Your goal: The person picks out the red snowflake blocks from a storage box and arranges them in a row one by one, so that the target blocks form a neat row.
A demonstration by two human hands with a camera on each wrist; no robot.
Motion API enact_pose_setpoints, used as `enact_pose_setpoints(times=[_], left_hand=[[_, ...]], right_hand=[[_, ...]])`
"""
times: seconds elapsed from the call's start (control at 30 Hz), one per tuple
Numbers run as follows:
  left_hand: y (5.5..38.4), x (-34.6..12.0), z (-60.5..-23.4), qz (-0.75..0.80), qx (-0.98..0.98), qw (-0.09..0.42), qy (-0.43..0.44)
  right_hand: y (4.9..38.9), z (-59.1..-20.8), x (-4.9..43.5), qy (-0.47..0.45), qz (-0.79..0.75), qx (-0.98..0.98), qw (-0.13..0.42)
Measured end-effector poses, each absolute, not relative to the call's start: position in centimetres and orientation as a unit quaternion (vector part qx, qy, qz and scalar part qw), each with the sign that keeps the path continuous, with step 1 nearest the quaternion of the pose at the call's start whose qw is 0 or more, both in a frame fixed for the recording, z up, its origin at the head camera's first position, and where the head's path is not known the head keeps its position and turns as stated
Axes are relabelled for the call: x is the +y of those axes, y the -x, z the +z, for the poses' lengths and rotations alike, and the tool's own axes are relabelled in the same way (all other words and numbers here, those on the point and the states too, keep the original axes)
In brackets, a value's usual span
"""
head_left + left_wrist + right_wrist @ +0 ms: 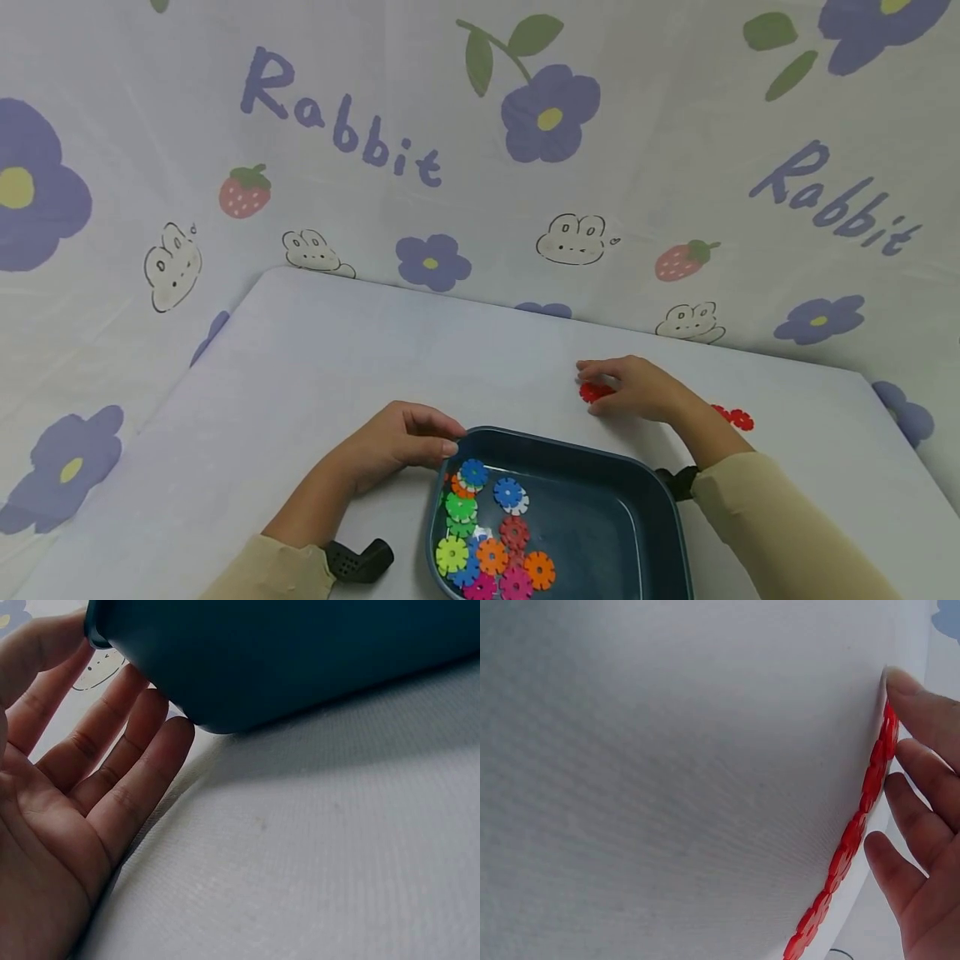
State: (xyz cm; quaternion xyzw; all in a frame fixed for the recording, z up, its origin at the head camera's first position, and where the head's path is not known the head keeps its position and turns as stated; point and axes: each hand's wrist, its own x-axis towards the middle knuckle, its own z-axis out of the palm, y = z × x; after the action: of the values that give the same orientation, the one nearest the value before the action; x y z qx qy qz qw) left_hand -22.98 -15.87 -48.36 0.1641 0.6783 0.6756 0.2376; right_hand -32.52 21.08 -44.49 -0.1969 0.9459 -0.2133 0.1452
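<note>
My left hand [401,442] rests at the far left corner of a dark blue tray [585,475]. Its thumb and index finger touch the rim, and in the left wrist view loosely bent fingers [124,802] lie against the outer wall. Beyond the tray, my right hand [633,387] is spread over red notched discs [592,392] on the white table. A line of red discs [845,851] runs past its fingertips in the right wrist view. More red discs [741,419] show beyond the right wrist, which hides the stretch between.
Inside the tray, several notched discs [492,556] in mixed colours are heaped on the left side. The white tabletop [390,350] ends at a patterned cloth backdrop [480,200]. Black wrist devices [360,561] sit at both sleeves.
</note>
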Motion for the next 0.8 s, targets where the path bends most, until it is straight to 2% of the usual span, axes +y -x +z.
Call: enact_pose_setpoints(times=[0.8], left_hand=[[23.16,-16.01,-48.67,0.687,0.665,0.244,-0.163]], right_hand=[[32.45,-44.54,20.74,0.192,-0.176,0.959,0.110]])
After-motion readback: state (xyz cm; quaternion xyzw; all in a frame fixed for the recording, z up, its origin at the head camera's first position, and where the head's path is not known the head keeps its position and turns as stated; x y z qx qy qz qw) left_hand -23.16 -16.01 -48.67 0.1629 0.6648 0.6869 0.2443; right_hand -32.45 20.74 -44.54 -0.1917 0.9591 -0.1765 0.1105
